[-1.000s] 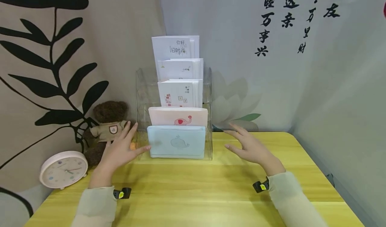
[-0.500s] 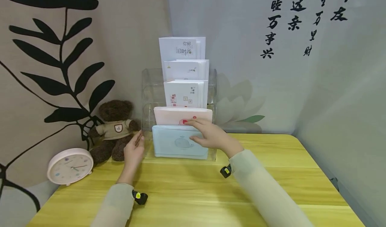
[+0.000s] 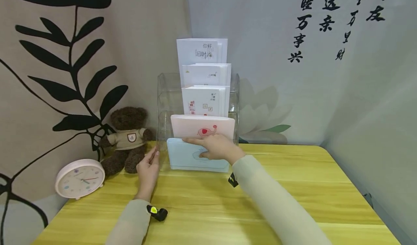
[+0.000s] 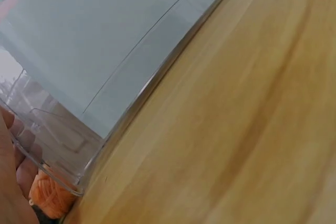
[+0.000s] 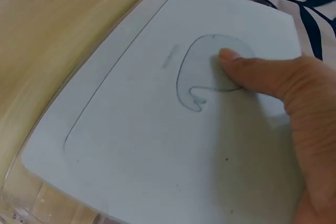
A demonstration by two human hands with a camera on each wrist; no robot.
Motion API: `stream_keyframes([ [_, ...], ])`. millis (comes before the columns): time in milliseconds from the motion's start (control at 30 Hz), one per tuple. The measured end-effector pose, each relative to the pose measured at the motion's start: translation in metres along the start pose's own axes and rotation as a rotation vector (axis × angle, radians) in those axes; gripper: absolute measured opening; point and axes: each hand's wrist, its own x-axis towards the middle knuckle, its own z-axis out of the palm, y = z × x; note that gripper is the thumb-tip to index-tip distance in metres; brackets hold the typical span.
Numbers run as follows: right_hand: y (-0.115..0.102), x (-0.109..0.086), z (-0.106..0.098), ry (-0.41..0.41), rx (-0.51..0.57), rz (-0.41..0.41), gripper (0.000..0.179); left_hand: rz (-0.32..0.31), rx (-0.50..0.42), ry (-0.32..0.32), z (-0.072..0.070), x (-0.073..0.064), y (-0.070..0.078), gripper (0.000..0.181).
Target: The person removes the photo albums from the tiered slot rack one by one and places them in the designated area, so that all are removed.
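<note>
A clear plastic tiered rack (image 3: 166,125) stands on the wooden table, filled with cards and notebooks. In its front tier sits a light blue notebook (image 3: 182,158) with a whale drawing. My right hand (image 3: 216,149) pinches its top edge, the thumb (image 5: 247,69) on the whale in the right wrist view and the other fingers behind the cover. A pink notebook (image 3: 185,125) with a red elephant stands just behind. My left hand (image 3: 148,172) holds the rack's left side near the front; the left wrist view shows fingers (image 4: 26,174) through the clear panel.
White cards (image 3: 203,100) fill the upper tiers. To the left sit a brown teddy bear (image 3: 128,140) and a pale pink clock (image 3: 80,178). An orange yarn-like bundle (image 4: 51,195) lies beside the rack. Printed curtains (image 3: 260,38) hang behind the table (image 3: 283,187).
My left hand has moved to the rack's left side. My right hand has come in from the right, passed the pink notebook and taken hold of the blue notebook's top edge.
</note>
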Motion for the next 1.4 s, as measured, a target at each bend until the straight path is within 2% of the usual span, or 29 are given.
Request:
stream_keyframes([
  [233,-0.004,-0.008,0.005,0.059,0.03,-0.028,0.084,0.05,0.012,0.044,0.003,-0.005,-0.007,0.034],
  [400,-0.015,-0.018,0.011,0.125,-0.043,-0.034,0.08,0.085,0.011,0.076,0.001,-0.007,-0.009,0.031],
  [533,-0.02,-0.03,0.015,0.207,-0.126,-0.033,0.074,0.098,-0.008,0.083,0.0,-0.006,-0.007,0.03],
  [700,-0.021,-0.047,0.022,0.355,-0.141,-0.038,0.07,0.107,0.003,0.085,0.003,-0.003,-0.003,0.03],
  [900,-0.017,-0.058,0.031,0.461,-0.147,-0.043,0.069,0.108,0.007,0.055,0.007,-0.001,-0.003,0.03],
  [1100,-0.015,-0.056,0.027,0.548,-0.112,-0.081,0.066,0.12,-0.001,0.083,0.006,0.003,-0.005,0.029],
  [1400,-0.016,-0.062,0.005,0.674,-0.039,-0.109,0.065,0.142,0.032,0.079,0.002,0.003,-0.008,0.03],
])
